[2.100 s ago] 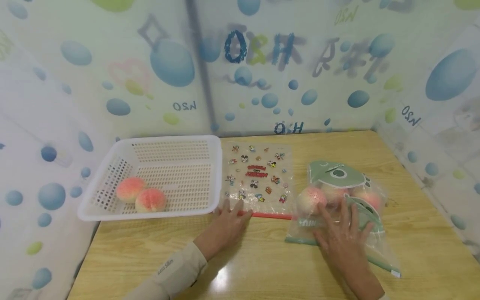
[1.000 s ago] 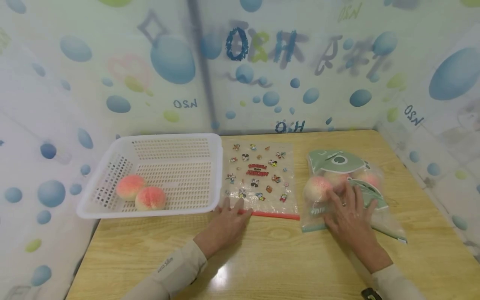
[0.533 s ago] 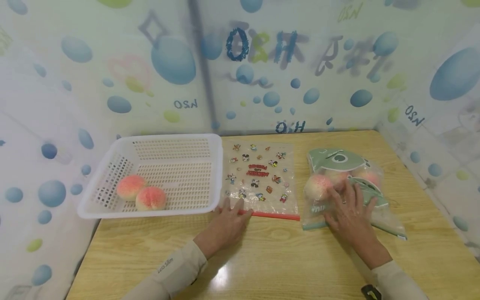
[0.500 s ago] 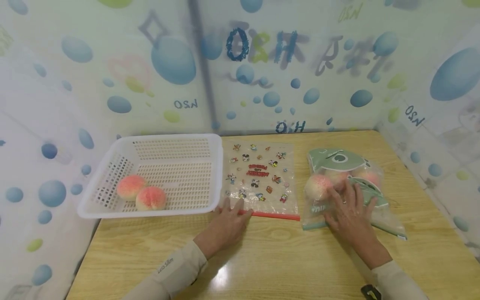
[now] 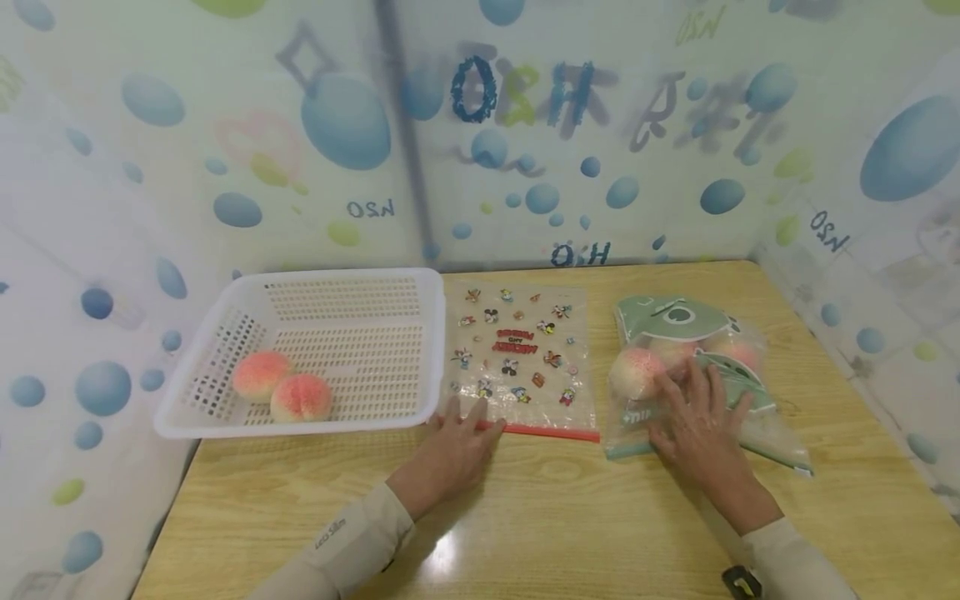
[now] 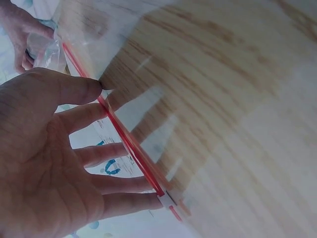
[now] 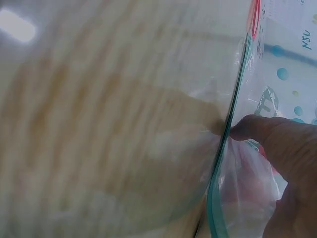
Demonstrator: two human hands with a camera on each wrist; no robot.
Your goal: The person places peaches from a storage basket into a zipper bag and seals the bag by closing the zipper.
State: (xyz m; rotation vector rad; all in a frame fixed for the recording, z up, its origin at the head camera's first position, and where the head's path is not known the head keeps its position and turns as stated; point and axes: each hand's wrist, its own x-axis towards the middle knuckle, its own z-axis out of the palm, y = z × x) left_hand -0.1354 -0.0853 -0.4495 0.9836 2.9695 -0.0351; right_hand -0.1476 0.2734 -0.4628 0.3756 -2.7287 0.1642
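In the head view, a clear zip bag [image 5: 517, 367] with cartoon prints and a red zip edge [image 6: 130, 141] lies flat mid-table. My left hand [image 5: 456, 450] rests on that edge with fingers spread; in the left wrist view the fingers [image 6: 84, 116] lie straight along it. My right hand [image 5: 701, 433] rests on a green-and-clear zip bag [image 5: 648, 321], which has several peaches [image 5: 636, 373] inside. In the right wrist view, the thumb [image 7: 257, 126] touches the bag's green zip edge [image 7: 225, 134]. The right hand covers part of the bag and its peaches.
A white perforated basket [image 5: 438, 350] stands at the left, close beside the cartoon bag, with two peaches [image 5: 302, 397] in its near left part. The wooden table [image 5: 555, 517] meets a patterned wall covering [image 5: 525, 167] at the back and sides.
My right hand and the green bag have shifted slightly away from me and to the right, then stayed nearly still. The left hand, cartoon bag and basket have kept their places.
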